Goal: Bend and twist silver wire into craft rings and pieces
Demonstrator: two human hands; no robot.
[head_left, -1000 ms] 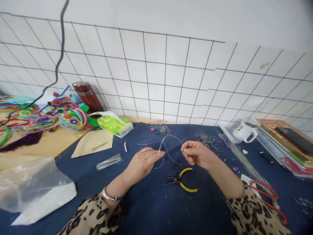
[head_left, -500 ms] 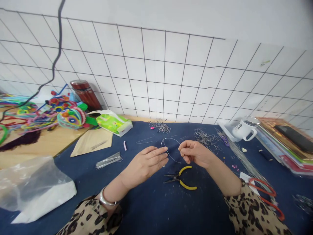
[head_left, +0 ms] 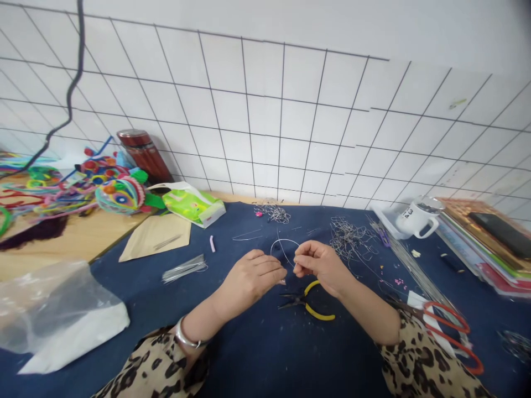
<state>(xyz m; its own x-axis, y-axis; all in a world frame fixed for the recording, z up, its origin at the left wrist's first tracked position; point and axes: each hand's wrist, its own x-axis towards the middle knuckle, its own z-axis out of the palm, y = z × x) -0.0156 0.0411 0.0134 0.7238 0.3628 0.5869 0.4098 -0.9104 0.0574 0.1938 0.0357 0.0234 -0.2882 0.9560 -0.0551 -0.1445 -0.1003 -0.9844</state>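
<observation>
The left hand (head_left: pixel 253 276) and the right hand (head_left: pixel 317 265) are close together over the blue cloth (head_left: pixel 257 354). Each hand pinches one end of a thin wire (head_left: pixel 284 241), with finger and thumb shut tight on it. The wire curves up and away from the hands in a small round loop. Its two ends come near each other between the fingertips. So the bending looks mostly done: the wire is a loop, not a straight piece. I cannot tell if the ends are joined, because the fingers hide them. The pliers (head_left: pixel 307 305) with yellow handles lie on the cloth just below the hands, and nothing touches them. A heap of wire bits (head_left: pixel 350 237) sits near the right hand. A bunch of straight wires (head_left: pixel 185 269) lies off to the left.
</observation>
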